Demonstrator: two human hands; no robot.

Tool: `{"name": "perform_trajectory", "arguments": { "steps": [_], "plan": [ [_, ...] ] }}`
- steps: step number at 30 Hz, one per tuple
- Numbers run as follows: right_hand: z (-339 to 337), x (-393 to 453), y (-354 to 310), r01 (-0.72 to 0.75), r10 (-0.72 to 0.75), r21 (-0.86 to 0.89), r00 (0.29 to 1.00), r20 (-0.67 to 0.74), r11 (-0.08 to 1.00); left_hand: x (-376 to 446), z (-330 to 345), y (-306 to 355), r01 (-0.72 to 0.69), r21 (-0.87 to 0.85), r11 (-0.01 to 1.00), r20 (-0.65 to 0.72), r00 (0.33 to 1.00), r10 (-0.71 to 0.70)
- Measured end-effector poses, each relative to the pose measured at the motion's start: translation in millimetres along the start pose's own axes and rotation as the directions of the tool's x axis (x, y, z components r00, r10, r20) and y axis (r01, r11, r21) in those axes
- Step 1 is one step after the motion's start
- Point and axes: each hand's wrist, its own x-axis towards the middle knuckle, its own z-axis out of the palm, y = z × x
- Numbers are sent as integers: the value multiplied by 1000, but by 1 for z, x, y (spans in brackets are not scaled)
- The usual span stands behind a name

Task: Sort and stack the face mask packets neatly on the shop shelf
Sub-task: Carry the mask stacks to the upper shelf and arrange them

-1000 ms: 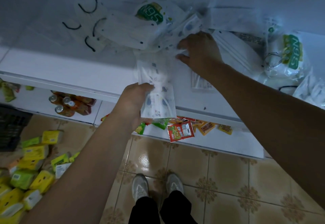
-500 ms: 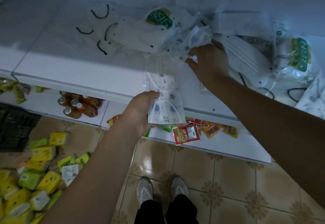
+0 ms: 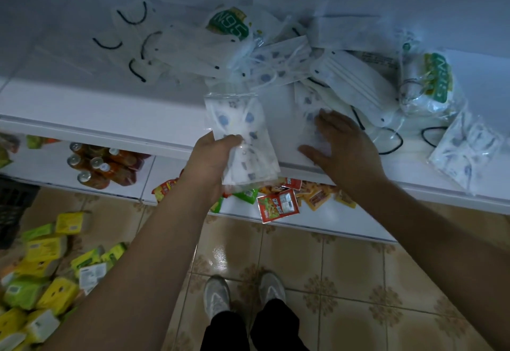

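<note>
Gripping a limp, slippery printed mask packet (image 3: 242, 141) mid-frame in my left hand (image 3: 212, 163), I lay my flat, unclenched right hand (image 3: 345, 146) on another packet (image 3: 313, 119), best pinched by its edge.

"N95" in white on a green patch, seen upside down, stands on a mask packet (image 3: 228, 23) at about twelve o'clock on the white shelf (image 3: 82, 102). A second green-patched mask packet (image 3: 438, 80) at about two o'clock carries white lettering of the same kind, too turned and creased to read in full. The red snack sachet (image 3: 278, 205) on the lower shelf has print that is too small to read.
</note>
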Motion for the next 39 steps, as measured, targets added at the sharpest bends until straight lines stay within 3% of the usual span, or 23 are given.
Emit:
{"name": "perform_trajectory", "arguments": {
  "steps": [4,7,9,11,14,16,18,21,23,26,29,31,33,36,39],
  "plan": [
    [16,-16,-16,130,-141,-61,958,-249,990,-6,3,-6,28,25,999,-10,1000,-28],
    [6,-18,-31,93,-77,18,906,-416,996,-9,6,-7,40,45,998,-19,999,-39],
    [0,-20,-40,145,-78,116,889,-452,983,-11,7,-4,100,-12,995,23,995,-99],
    [-1,-27,-54,303,-227,161,901,-369,939,-11,8,0,153,-37,988,119,982,-148],
    [-1,-29,-62,458,-414,208,883,-222,864,-5,6,-1,-61,99,993,87,995,53],
    [1,-6,-58,383,-345,141,909,-235,913,3,0,-1,-124,168,978,8,992,125],
    [4,32,-53,202,-191,12,943,-271,979,8,-6,1,-105,156,982,-3,994,106],
    [14,92,-41,42,-54,-155,996,-74,987,8,-14,4,-64,124,990,10,998,63],
    [17,117,-36,71,-65,-225,997,34,972,7,-16,3,-51,108,993,16,999,49],
    [15,125,-32,158,-179,-468,984,0,869,6,-15,1,-50,110,993,32,998,47],
    [13,119,-28,249,-277,-498,961,18,830,5,-12,-1,-75,99,992,16,997,74],
    [1,111,-40,144,-188,-310,975,-119,940,6,-9,-2,-96,73,993,-5,995,97],
    [-8,97,-47,-9,7,-19,995,-103,1000,4,-3,-2,-111,34,993,-24,993,112],
    [-26,57,-66,-136,167,345,984,-63,929,0,7,3,-61,-157,986,40,997,68],
    [-20,23,-79,-105,104,519,994,32,848,0,20,7,-9,-240,971,169,984,51]
  ]
}}
